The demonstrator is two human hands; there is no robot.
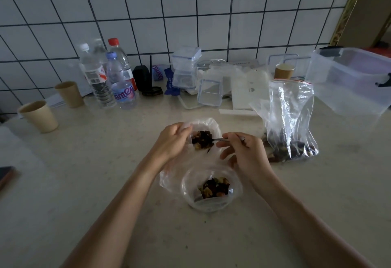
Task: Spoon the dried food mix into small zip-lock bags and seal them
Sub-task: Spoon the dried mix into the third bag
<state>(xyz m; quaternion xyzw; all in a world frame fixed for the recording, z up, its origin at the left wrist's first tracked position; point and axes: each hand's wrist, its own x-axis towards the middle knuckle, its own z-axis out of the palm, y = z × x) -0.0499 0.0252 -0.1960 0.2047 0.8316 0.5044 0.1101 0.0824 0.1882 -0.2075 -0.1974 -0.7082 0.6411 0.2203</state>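
Head view: my left hand [172, 141] pinches the rim of a small bag [203, 126] to keep its mouth wide, and my right hand [245, 151] has its grip curled round a spoon [221, 139], whose loaded bowl sits over the mix [202, 141] in that mouth. If my left grip slackens, the thin rim could fold under the spoon and the load would scatter on the surface [105, 172]; tipping too fast could do the same. A second bag [211, 187], nearer me, holds mix and looks unsealed, so my right wrist could knock it over. The big supply bag [289, 119] stands well to the right. My left hand hides the near rim, the spoon's bowl is lost in the dark mix, and I cannot make out either zip strip.
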